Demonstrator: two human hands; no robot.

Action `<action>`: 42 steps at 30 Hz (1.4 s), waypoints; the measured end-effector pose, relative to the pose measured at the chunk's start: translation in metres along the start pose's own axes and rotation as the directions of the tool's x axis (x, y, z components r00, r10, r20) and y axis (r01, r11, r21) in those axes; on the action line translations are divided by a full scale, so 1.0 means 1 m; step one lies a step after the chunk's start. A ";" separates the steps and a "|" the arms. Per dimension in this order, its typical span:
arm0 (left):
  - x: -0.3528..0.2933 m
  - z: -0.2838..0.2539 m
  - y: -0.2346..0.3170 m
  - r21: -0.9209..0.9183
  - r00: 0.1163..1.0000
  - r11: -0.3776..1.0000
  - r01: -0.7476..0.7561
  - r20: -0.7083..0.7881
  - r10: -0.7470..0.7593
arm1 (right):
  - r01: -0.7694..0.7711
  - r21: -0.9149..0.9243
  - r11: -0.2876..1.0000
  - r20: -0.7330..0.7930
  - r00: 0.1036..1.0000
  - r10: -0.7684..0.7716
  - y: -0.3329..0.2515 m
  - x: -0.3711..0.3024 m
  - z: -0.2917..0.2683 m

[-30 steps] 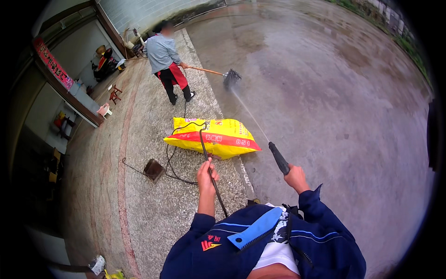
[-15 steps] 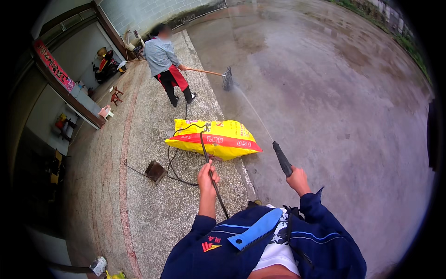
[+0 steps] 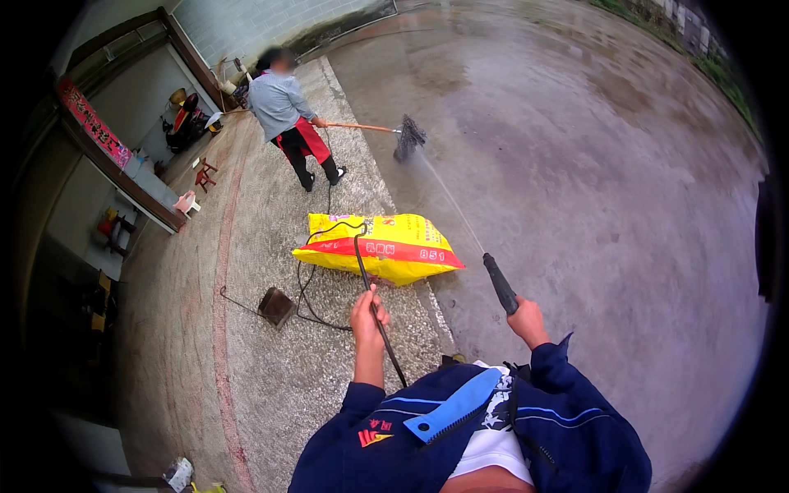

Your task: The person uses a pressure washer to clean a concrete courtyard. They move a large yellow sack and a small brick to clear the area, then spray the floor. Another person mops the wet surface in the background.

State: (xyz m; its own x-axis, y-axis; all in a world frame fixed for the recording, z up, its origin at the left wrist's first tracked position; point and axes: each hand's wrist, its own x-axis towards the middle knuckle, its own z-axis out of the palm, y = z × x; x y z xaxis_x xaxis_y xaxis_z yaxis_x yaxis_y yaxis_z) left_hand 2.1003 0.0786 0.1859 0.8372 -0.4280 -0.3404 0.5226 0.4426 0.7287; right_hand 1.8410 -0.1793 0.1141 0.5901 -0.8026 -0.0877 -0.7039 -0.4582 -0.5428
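My right hand [image 3: 528, 320] grips a black spray gun [image 3: 500, 284] pointed away from me over the wet concrete. A thin water jet [image 3: 451, 199] runs from its nozzle to the dark, shaggy-looking head [image 3: 408, 138] of a wooden-handled tool, where it splashes; the head's exact kind is unclear. Another person [image 3: 279, 111], in a grey top and red apron, holds that tool's handle [image 3: 362, 126] out to the right. My left hand [image 3: 366, 316] is closed around a black hose [image 3: 391, 352], which loops forward over a large yellow and red bag [image 3: 386, 249] lying on the ground.
A brown square scoop [image 3: 276, 306] with a thin handle lies left of the hose's loops. Farther left are a pink stool [image 3: 186, 203], a small wooden stool [image 3: 205, 173] and a parked scooter [image 3: 186, 123] in a doorway. Speckled paving meets concrete beneath the bag.
The tool's head has turned or shifted slightly, looking fuller and darker under the spray. Both my hands keep their grips, and the jet still strikes the head.
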 end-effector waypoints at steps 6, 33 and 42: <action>0.001 -0.004 0.000 -0.080 1.000 0.996 0.026 0.001 -0.026 | -0.101 -0.001 0.995 -0.018 0.995 0.101 0.032 0.007 0.008; 0.014 -0.001 -0.004 -0.097 0.994 0.994 0.053 0.096 -0.044 | -0.188 0.056 0.981 -0.127 0.973 0.193 0.053 -0.003 0.002; 0.031 -0.027 0.018 -0.198 0.987 0.978 0.071 0.156 -0.040 | -0.224 0.068 0.972 -0.142 0.962 0.232 0.052 0.005 -0.002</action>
State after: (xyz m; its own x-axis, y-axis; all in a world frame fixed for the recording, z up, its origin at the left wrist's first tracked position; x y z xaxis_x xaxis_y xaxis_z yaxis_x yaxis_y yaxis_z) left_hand 2.1400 0.0948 0.1721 0.7803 -0.5629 -0.2726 0.6021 0.5581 0.5710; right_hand 1.8063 -0.2079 0.0873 0.3483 -0.9329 -0.0912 -0.7898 -0.2396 -0.5647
